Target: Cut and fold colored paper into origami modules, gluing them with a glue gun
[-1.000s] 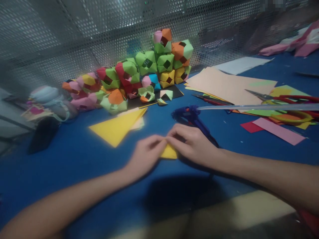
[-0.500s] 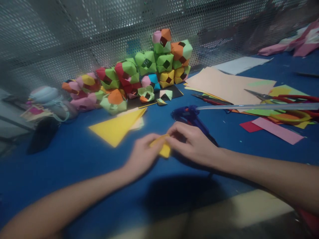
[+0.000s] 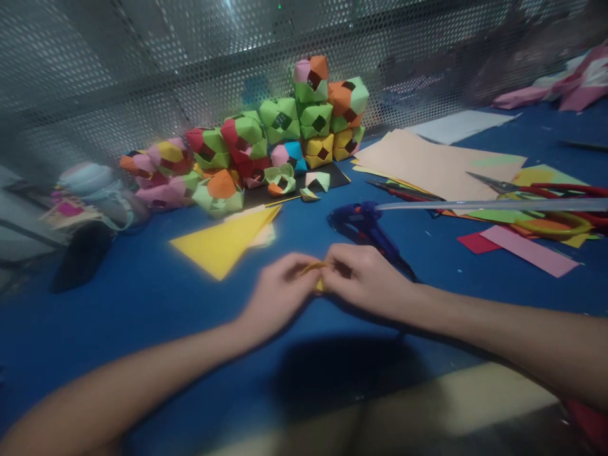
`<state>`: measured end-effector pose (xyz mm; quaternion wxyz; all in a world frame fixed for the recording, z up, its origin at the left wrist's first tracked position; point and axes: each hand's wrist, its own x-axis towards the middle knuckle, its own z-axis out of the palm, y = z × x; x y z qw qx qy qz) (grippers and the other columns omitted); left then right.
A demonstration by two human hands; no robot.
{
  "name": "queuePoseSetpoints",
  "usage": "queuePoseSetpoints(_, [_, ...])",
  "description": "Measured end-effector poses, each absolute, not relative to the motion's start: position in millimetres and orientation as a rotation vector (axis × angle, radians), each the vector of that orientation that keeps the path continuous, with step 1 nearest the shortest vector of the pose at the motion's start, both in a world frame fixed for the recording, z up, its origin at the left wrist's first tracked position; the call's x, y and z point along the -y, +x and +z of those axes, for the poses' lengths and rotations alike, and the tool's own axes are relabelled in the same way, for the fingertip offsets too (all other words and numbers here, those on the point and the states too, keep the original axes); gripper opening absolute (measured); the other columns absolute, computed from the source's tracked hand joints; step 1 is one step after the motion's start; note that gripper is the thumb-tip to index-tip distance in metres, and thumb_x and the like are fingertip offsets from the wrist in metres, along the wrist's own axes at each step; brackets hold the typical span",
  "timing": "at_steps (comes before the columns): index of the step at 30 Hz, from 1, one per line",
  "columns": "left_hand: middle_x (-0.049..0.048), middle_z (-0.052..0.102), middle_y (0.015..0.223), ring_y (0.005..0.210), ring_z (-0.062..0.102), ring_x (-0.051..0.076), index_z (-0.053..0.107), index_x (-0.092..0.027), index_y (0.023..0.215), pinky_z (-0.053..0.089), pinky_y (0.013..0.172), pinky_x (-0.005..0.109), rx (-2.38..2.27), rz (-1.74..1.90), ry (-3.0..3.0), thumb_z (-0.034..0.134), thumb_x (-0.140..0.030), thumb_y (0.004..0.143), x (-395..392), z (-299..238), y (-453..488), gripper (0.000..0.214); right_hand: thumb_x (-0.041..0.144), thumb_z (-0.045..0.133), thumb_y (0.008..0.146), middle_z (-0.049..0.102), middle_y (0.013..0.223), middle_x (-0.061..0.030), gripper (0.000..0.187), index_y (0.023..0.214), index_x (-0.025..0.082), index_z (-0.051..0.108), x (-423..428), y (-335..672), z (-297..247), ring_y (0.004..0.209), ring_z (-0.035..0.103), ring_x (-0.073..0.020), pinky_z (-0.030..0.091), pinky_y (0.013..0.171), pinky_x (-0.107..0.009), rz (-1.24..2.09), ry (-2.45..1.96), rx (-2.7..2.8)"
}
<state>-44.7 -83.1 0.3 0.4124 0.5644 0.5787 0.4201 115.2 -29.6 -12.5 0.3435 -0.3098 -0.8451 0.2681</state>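
Observation:
A small folded piece of yellow paper [image 3: 320, 284] is pinched between both hands above the blue table [image 3: 204, 329]. My left hand [image 3: 280, 285] grips its left side, thumb and fingers closed. On the other side my right hand [image 3: 363, 269] pinches it, knuckles bent. Fingers cover most of the paper, so its folds are hard to make out. Just behind my right hand lies a blue glue gun [image 3: 363, 221] with a long clear glue stick [image 3: 475, 204] in its back. A larger folded yellow sheet [image 3: 223, 244] rests to the left of my hands.
Colourful folded-paper cubes [image 3: 280, 120] stand stacked along the perforated metal screen [image 3: 204, 38]. At right are peach paper sheets [image 3: 427, 161], red-handled scissors [image 3: 546, 189] and a pink strip [image 3: 529, 250]. A cup-like container [image 3: 88, 180] stands far left, by a dark object [image 3: 83, 256].
My hands have drawn closer together, and my right hand has dipped slightly. The yellow paper between them now looks curled and is more covered by fingers.

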Motion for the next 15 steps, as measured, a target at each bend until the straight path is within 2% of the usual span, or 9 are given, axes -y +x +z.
queuePoseSetpoints(3, [0.0061, 0.07, 0.091, 0.078, 0.062, 0.017, 0.068, -0.015, 0.091, 0.05, 0.074, 0.03, -1.393, 1.06, 1.402, 0.06, -0.034, 0.079, 84.1, 0.8, -45.8, 0.023, 0.016, 0.05, 0.077, 0.047, 0.056, 0.004, 0.017, 0.061, 0.019, 0.044, 29.6, 116.0, -10.9, 0.051, 0.042, -0.0085, 0.029, 0.05, -0.021, 0.709, -0.792, 2.183])
queuePoseSetpoints(6, [0.0051, 0.07, 0.086, 0.075, 0.063, 0.017, 0.067, -0.015, 0.096, 0.051, 0.073, 0.03, -1.364, 1.051, 1.368, 0.062, -0.032, 0.078, 84.0, 0.2, -46.2, 0.025, 0.016, 0.051, 0.077, 0.047, 0.055, 0.0041, 0.017, 0.061, 0.019, 0.044, 30.0, 116.6, -10.0, 0.051, 0.043, -0.0086, 0.029, 0.051, -0.021, 0.746, -0.823, 2.16])
queuePoseSetpoints(10, [0.0015, 0.067, 0.073, 0.064, 0.063, 0.014, 0.066, -0.014, 0.09, 0.051, 0.067, 0.028, -1.386, 1.073, 1.301, 0.06, -0.026, 0.079, 81.8, -1.9, -45.8, 0.018, 0.016, 0.049, 0.078, 0.05, 0.057, 0.0032, 0.016, 0.063, 0.018, 0.047, 31.5, 116.2, -9.2, 0.053, 0.045, -0.0089, 0.029, 0.051, -0.021, 0.768, -0.84, 2.178])
queuePoseSetpoints(15, [-0.0006, 0.066, 0.071, 0.061, 0.063, 0.012, 0.066, -0.015, 0.083, 0.05, 0.064, 0.025, -1.368, 1.075, 1.316, 0.058, -0.015, 0.075, 80.5, -3.1, -47.5, 0.012, 0.016, 0.052, 0.078, 0.051, 0.057, 0.0031, 0.014, 0.064, 0.017, 0.051, 32.2, 115.2, -12.2, 0.053, 0.044, -0.009, 0.027, 0.051, -0.022, 0.745, -0.847, 2.247])
